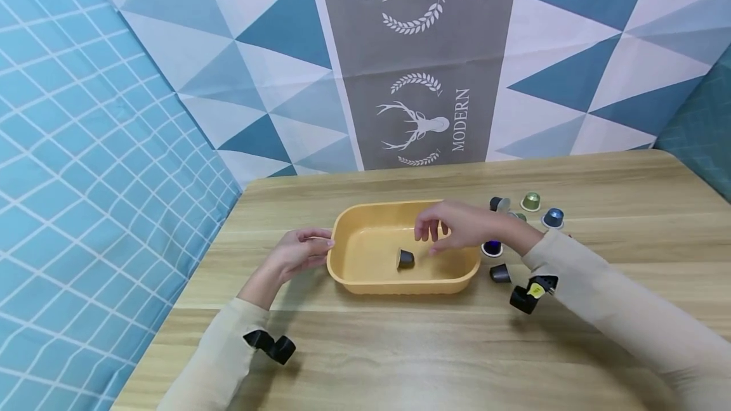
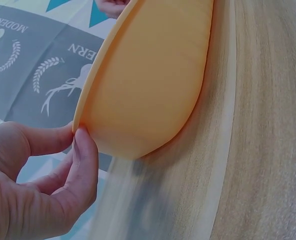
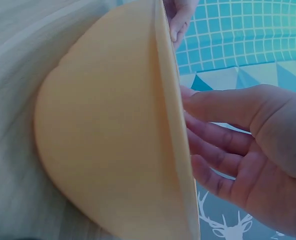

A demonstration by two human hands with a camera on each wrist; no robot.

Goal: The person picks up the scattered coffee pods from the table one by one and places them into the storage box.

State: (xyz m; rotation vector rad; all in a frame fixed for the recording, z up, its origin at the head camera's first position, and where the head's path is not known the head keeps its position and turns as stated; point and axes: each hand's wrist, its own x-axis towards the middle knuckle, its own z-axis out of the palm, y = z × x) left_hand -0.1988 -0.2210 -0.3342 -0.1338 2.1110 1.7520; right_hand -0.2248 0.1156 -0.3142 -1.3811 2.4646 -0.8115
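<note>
A yellow-orange plastic basin point(image 1: 365, 287) stands on the wooden table. At its left end my left hand point(image 1: 299, 251) pinches the rim between thumb and fingers, as the left wrist view shows with the hand point(image 2: 48, 185) at the basin's edge point(image 2: 143, 80). Over the right half of the basin hangs my right hand point(image 1: 457, 226), fingers loosely bent and apart, holding nothing. One dark coffee capsule point(image 1: 406, 259) lies on its side on the basin floor, left of and below the right fingertips. From the right wrist, the basin wall point(image 3: 103, 120) hides part of the fingers point(image 3: 218, 135).
Right of the basin are several loose coffee capsules: a green one point(image 1: 531, 201), a blue one point(image 1: 553, 217), a dark blue one point(image 1: 492, 248) and a black one point(image 1: 499, 273). The right forearm point(image 1: 605, 297) passes close over them. A patterned cloth point(image 1: 422, 119) hangs behind the table point(image 1: 400, 347).
</note>
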